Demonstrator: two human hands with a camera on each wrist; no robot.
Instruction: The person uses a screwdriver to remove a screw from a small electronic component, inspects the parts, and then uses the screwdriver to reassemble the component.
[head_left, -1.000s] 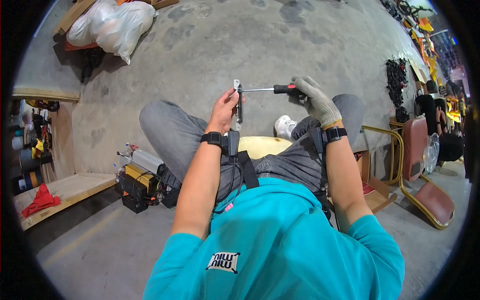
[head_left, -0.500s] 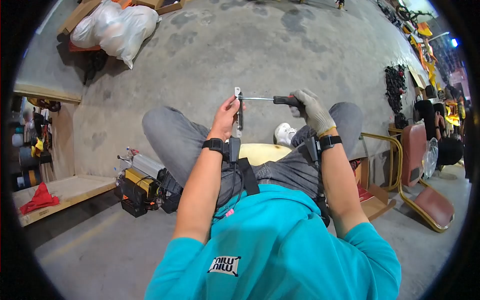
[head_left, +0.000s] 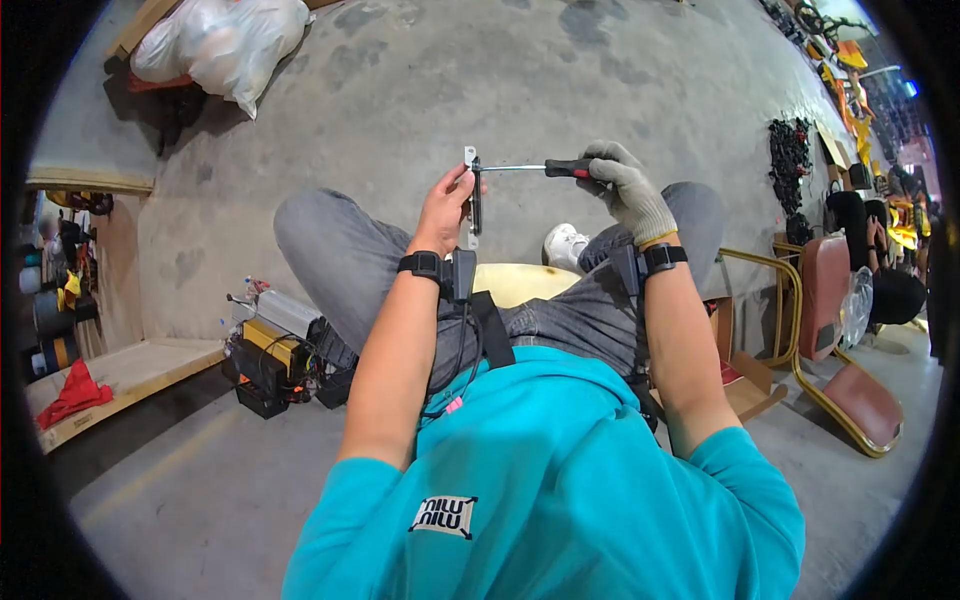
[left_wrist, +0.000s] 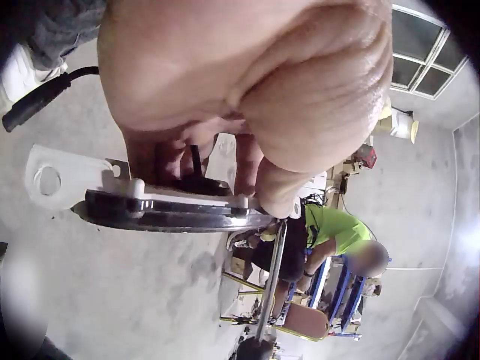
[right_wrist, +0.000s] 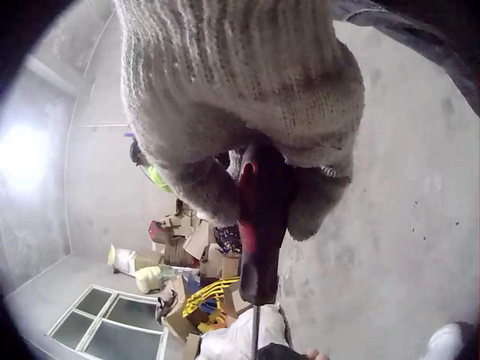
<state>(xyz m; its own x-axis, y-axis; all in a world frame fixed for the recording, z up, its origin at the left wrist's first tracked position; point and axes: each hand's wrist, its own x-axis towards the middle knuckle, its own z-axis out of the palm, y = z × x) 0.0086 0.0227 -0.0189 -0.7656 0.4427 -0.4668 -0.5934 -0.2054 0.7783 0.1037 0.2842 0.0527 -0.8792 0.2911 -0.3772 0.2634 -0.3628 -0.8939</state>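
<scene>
Your bare left hand pinches the black-and-white strip, held above the floor; your gloved right hand grips the screwdriver, its tip at the strip's far end, beside your thumb. Off-axis pressure could skid the tip into that thumb.

left arm and right arm reach forward; the bare left hand pinches between thumb and fingers, the gloved right hand curls in a grip.
</scene>
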